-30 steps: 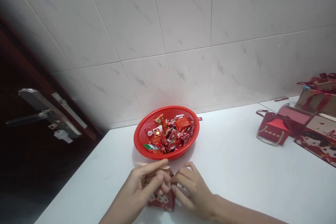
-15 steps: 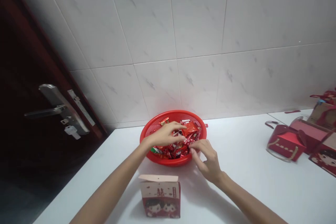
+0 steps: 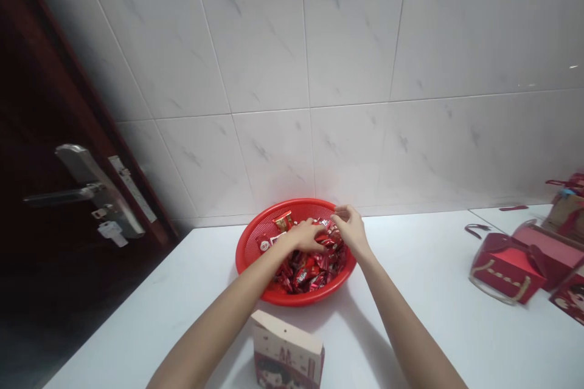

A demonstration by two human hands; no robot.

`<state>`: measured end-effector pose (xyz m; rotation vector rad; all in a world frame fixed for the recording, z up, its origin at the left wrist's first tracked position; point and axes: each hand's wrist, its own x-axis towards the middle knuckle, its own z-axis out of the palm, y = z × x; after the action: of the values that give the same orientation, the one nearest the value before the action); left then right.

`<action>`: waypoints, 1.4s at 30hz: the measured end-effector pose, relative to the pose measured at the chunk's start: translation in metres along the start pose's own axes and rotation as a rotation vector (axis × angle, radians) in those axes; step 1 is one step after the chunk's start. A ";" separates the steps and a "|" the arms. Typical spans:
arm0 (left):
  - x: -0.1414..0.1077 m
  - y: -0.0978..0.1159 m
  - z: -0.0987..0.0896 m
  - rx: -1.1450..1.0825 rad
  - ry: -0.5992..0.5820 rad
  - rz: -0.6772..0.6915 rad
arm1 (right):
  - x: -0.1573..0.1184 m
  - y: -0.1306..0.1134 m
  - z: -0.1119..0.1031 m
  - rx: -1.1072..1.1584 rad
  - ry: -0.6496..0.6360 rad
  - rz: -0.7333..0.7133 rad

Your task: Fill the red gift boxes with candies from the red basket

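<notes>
A round red plastic basket (image 3: 292,299) with perforated sides holds many small wrapped candies (image 3: 306,273), mostly red. My left hand (image 3: 306,236) reaches over its left side into the pile, thumb and fingers apart and touching the wrappers. At the right side of the rim, my right hand (image 3: 351,230) hovers with its fingers curved and parted, and nothing shows in it. Close in front of the basket stands a small upright paper box (image 3: 288,352), cream and dark red with a cartoon print. Its lower part is cut off by the frame edge.
On the white table (image 3: 420,292), red gift boxes with rope handles (image 3: 506,267) stand to the right. A brown and red bag (image 3: 570,213) sits behind them. A tiled wall (image 3: 274,152) backs the table, and a dark door with a metal handle (image 3: 61,196) is at left.
My right hand has moved from the basket's front right to the back right of its rim. My left hand has dipped lower into the candies. The paper box now appears turned and lower in view.
</notes>
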<state>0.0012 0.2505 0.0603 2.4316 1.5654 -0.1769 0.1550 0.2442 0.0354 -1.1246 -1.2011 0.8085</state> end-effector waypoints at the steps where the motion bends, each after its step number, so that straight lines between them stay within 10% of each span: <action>1: -0.005 -0.007 -0.003 0.030 0.005 -0.056 | 0.002 0.006 0.001 -0.007 0.000 0.021; 10: -0.049 -0.079 -0.016 0.050 0.016 -0.256 | 0.000 0.019 0.004 0.065 0.020 0.049; 24: 0.017 -0.056 -0.004 -0.088 0.014 -0.227 | 0.002 0.022 0.003 0.123 0.009 0.073; 34: 0.021 -0.061 0.001 -0.342 0.049 -0.275 | 0.002 0.023 0.002 0.153 0.006 0.073; 42: 0.006 -0.076 -0.011 -0.557 0.349 -0.404 | 0.002 0.020 0.003 0.161 0.003 0.095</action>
<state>-0.0661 0.2888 0.0586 1.7641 1.9150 0.5687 0.1544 0.2525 0.0171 -1.0562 -1.0664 0.9578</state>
